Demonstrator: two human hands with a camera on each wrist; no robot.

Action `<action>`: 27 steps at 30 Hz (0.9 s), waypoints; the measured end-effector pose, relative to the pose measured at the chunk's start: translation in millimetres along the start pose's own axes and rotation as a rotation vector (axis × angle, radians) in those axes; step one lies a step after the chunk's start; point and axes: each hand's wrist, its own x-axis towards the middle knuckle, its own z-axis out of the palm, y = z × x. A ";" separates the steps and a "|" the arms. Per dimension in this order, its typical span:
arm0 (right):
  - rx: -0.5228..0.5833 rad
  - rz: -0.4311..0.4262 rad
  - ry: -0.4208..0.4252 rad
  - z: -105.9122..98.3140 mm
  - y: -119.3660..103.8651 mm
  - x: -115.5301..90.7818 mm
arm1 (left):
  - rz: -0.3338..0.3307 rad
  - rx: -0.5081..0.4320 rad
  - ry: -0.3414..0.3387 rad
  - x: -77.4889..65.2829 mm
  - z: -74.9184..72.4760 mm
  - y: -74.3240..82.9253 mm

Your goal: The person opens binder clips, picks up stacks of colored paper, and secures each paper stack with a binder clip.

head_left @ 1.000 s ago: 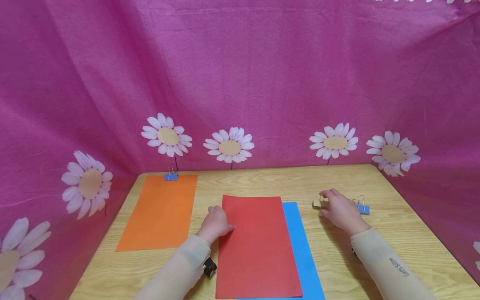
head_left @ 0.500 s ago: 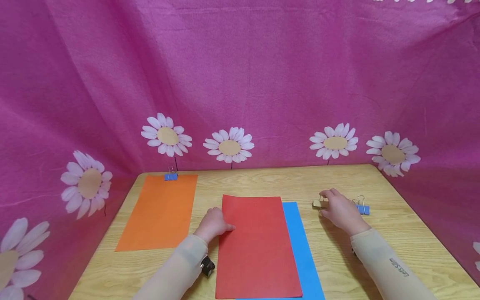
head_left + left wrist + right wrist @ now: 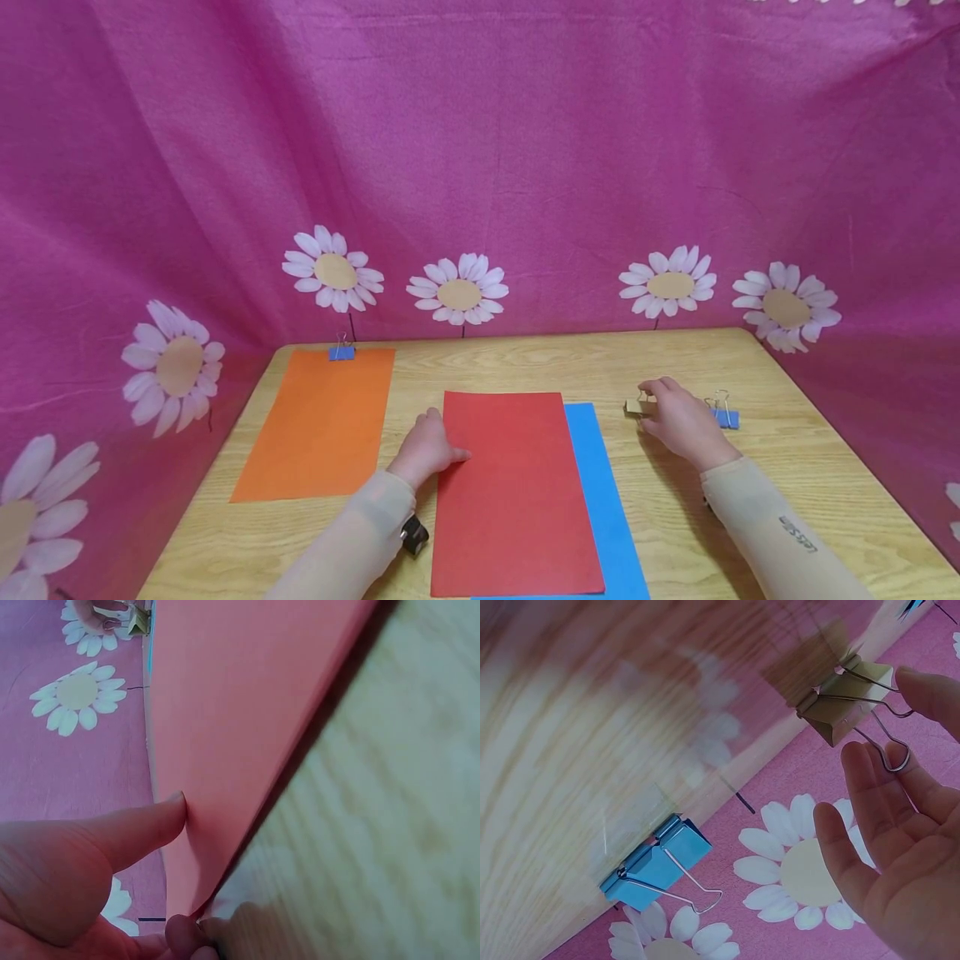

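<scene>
A red sheet of paper lies over a blue sheet, whose right side shows. My left hand is at the red sheet's left edge. In the left wrist view its thumb rests on top, with fingers curled in at the edge, pinching the paper. My right hand holds a gold binder clip by its wire handles, thumb on one side and fingers on the other. The clip stands on the table with its handles spread apart. To the right of that hand sits a blue binder clip.
An orange sheet lies at the left, with another blue binder clip at its top edge. The wooden table ends at a pink flowered cloth hanging behind and along both sides.
My left hand and forearm have shifted very slightly left, still at the red sheet's edge. The red sheet's top left corner lies a touch lower. My right hand has stayed put.
</scene>
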 end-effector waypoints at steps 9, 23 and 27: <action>0.003 0.007 -0.003 0.6 0.2 0.6 | 0.001 0.036 0.000 -4.0 -1.8 5.6; 0.003 -0.001 0.003 -0.6 -0.3 0.3 | -0.031 -0.046 -0.010 -2.3 -0.5 2.8; 0.006 0.000 0.003 -0.5 -0.3 0.4 | -0.042 -0.054 -0.013 -1.5 -0.5 2.4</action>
